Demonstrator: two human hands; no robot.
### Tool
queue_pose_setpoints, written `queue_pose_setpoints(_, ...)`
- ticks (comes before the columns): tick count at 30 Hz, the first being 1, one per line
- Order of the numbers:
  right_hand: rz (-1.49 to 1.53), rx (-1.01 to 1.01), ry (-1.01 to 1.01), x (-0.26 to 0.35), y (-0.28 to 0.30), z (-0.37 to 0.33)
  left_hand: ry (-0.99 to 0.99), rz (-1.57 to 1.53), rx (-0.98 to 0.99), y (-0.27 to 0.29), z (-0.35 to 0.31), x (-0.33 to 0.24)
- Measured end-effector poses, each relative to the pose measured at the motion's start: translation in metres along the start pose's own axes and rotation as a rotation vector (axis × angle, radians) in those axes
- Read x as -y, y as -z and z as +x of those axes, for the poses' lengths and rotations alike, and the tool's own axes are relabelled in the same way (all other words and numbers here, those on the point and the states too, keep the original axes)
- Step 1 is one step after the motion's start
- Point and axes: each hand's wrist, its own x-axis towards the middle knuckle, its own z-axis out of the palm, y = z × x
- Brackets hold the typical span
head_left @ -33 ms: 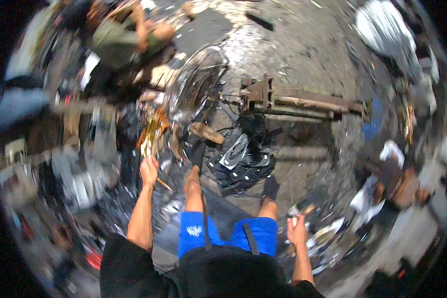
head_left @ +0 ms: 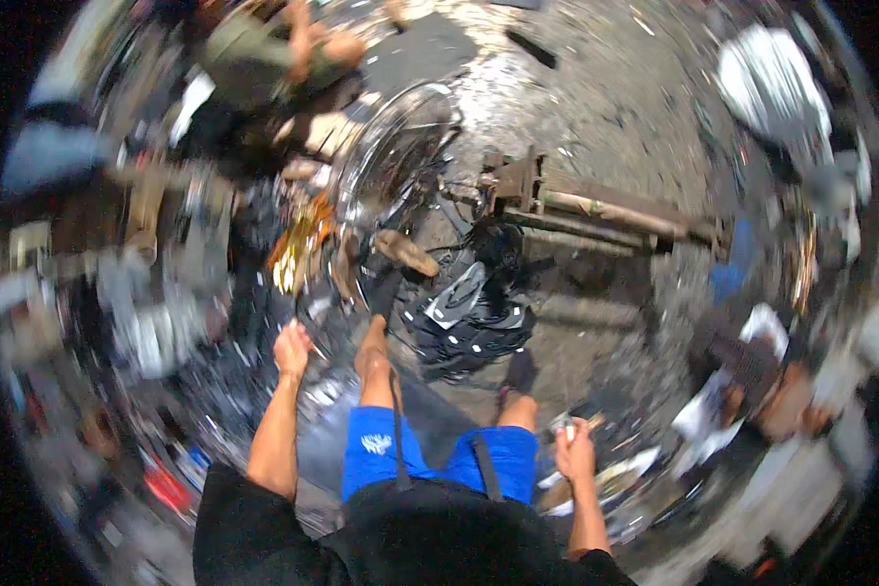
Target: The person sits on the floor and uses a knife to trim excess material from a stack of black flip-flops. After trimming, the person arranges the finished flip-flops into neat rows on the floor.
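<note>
My left hand [head_left: 292, 350] is closed in front of my left knee. A thin stick-like thing [head_left: 317, 349] shows at its fingers, too smeared to name. To the right of my right knee, my right hand [head_left: 574, 449] is closed too, with a small pale object [head_left: 569, 428] at its fingertips. Between and beyond my feet lies a heap of black pieces with white patches [head_left: 474, 327], a grey-and-black cut-out shape [head_left: 459, 296] on top. Past my left foot stands a round wire-caged fan [head_left: 400, 146]. Shiny gold-orange sheets [head_left: 298, 249] lie beyond my left hand.
A rusty metal beam [head_left: 625, 210] lies across the floor ahead. At the upper left sits a person in olive clothing [head_left: 254, 63]; another person [head_left: 786, 400] is at the right. A white bundle [head_left: 772, 88] stands at the upper right. Scraps cover the floor on both sides.
The view has shifted slightly, so the fan and beam sit a little further right. My left hand has turned slightly, and its thin stick shows less clearly. My right hand stays closed.
</note>
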Motion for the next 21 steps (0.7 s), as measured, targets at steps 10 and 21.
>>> queue_pose_setpoints(10,-0.549,0.319,0.899,-0.012,-0.001,0.131,0.904,-0.09,0.025,-0.195,-0.616,0.106)
queue_pose_setpoints(21,-0.829,0.337,1.65,0.079,-0.325,0.147,1.115,-1.461,-0.488,-0.415,-0.787,0.016)
